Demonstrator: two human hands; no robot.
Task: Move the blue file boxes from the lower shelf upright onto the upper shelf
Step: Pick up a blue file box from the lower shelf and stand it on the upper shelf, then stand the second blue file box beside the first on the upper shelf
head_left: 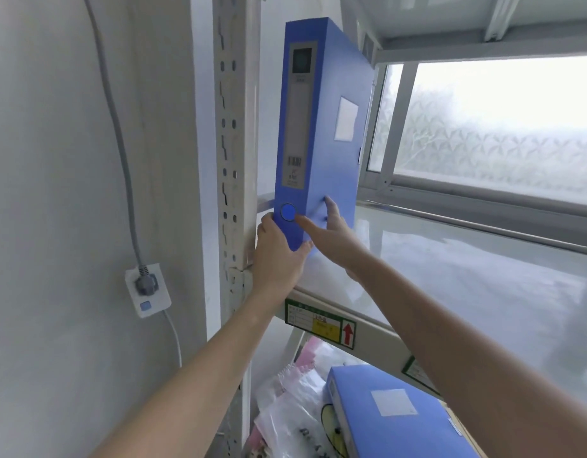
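A blue file box (331, 94) stands upright at the left end of the white upper shelf (467, 269), its labelled spine towards me. My left hand (279, 256) grips its bottom corner from the left and below. My right hand (331, 231) presses flat against its right face near the base, fingers spread. A second blue file box (394, 414) lies flat on the lower shelf, below my right forearm.
The slotted shelf post (232, 153) rises just left of the upright box. A wall socket with plug and cable (147, 287) sits on the wall to the left. Plastic bags and papers (292, 411) crowd the lower shelf. A frosted window (503, 130) lies behind the upper shelf.
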